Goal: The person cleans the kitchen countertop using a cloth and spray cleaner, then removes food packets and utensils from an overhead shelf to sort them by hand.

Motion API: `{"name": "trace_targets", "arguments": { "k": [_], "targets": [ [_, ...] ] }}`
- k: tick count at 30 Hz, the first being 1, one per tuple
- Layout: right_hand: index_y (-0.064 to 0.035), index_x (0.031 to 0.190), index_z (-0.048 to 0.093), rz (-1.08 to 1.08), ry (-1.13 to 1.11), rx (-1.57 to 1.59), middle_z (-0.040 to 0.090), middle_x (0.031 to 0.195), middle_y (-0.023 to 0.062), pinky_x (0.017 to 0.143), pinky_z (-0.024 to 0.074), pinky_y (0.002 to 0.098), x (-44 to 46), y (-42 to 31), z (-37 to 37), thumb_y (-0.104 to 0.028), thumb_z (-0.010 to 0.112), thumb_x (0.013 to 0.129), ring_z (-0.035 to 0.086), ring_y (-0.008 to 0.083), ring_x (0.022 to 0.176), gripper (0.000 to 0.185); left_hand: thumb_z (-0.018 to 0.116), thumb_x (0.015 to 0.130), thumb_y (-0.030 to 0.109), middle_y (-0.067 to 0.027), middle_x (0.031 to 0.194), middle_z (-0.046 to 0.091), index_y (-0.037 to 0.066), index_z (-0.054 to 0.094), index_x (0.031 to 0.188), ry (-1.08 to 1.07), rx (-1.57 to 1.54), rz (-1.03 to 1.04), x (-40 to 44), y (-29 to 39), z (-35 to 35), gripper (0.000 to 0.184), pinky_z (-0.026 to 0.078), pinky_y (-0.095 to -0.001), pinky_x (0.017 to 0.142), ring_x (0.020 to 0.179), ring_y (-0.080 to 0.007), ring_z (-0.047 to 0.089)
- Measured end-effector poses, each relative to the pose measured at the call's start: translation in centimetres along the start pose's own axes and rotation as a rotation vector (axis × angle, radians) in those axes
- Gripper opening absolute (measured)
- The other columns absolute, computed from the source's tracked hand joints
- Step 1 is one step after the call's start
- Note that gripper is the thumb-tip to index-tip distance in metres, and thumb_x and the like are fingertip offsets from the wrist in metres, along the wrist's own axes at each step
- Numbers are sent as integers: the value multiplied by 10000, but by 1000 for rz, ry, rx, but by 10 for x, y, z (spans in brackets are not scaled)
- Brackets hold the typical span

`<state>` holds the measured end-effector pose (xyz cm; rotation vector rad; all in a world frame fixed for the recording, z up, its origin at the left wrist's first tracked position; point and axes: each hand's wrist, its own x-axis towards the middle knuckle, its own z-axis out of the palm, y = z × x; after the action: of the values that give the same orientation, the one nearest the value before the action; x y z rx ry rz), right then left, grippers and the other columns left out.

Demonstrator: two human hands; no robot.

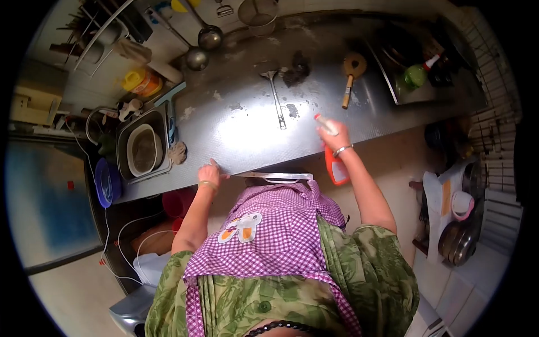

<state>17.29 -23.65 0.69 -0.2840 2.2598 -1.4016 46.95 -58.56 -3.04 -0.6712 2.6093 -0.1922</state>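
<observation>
My right hand [333, 136] is wrapped round a spray bottle [337, 169] with a red-orange body and a pale trigger head, held just over the front edge of the steel counter [224, 135]. At that same edge, farther left, my left hand [210, 173] rests with its fingers partly stretched and nothing in it. Between and beyond the hands lies a metal spatula [277, 104]. Beside its head sits a dark, matted clump [297, 68], perhaps a scouring pad. A round brush [348, 95] with a wooden handle lies to the right.
At left a sink [167, 163] holds a pale basin [145, 149], with a crumpled cloth [178, 153] by its rim. A stove [401, 92] with a green bottle [415, 76] stands at right. Ladles [197, 58] hang at the back. A drawer [275, 176] edge shows near my apron.
</observation>
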Motion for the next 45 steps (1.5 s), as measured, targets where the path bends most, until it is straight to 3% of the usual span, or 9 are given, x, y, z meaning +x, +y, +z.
{"name": "trace_targets", "arguments": {
  "k": [4,12,17,20,21,28,34,38,45],
  "targets": [
    [-18,853,626,-62,-130,255,602,652,43,470,507,292,-35,-22,43,-185,686,832,598,123,495,179,735,668,583,-161,900,672,-107,408,1332,4,-38,-5,0,0,8,1012,496,-380,764,873,-269,642],
    [-36,841,615,-123,-155,-257,607,623,51,488,505,309,-25,-21,75,-210,680,831,616,157,477,186,727,692,571,-149,931,673,-97,389,1354,-112,-43,-85,-5,9,-22,999,483,-384,798,939,-266,623],
    [-53,945,627,-149,-180,-174,622,630,56,480,505,307,-43,18,56,-206,685,828,621,158,477,201,767,623,596,-216,1104,632,-92,303,1399,-75,-117,-86,-1,1,7,1136,427,-424,946,1114,-324,556],
    [-50,849,625,-244,-208,-226,623,620,69,482,508,304,-42,32,67,-229,694,820,634,167,480,194,777,617,580,-184,995,671,-94,388,1348,-13,-155,-107,2,0,24,1068,448,-407,889,1045,-310,591],
    [-52,844,634,-109,-256,-338,627,617,76,486,510,314,-43,7,70,-244,694,820,633,176,474,202,779,614,577,-171,965,677,-94,409,1332,8,-141,-94,0,0,20,1050,452,-396,868,1021,-302,601],
    [-25,880,642,-405,-202,60,631,670,65,478,525,293,-15,-60,133,-267,704,819,645,173,504,258,784,608,573,-152,922,684,-90,445,1305,-20,-128,-82,-1,1,8,1020,458,-366,836,970,-288,619],
    [-13,889,638,-205,-325,2,637,711,88,470,526,294,-4,-126,164,-207,690,827,652,173,531,210,781,601,581,-160,911,685,-100,443,1305,-16,-133,-109,-9,3,-11,1036,470,-366,837,951,-299,627],
    [-17,931,616,-276,-364,331,614,728,38,493,532,281,1,-176,169,-164,703,829,633,126,579,199,775,606,585,-176,879,683,-107,457,1293,7,-159,-64,-8,-3,1,1026,486,-361,804,930,-304,635],
    [-40,925,598,-629,-226,302,631,798,24,619,520,241,45,-203,235,-145,710,839,614,92,666,175,769,617,580,-147,793,688,-128,487,1258,79,-177,-25,-12,-5,1,997,493,-348,782,846,-291,655]
  ]
}}
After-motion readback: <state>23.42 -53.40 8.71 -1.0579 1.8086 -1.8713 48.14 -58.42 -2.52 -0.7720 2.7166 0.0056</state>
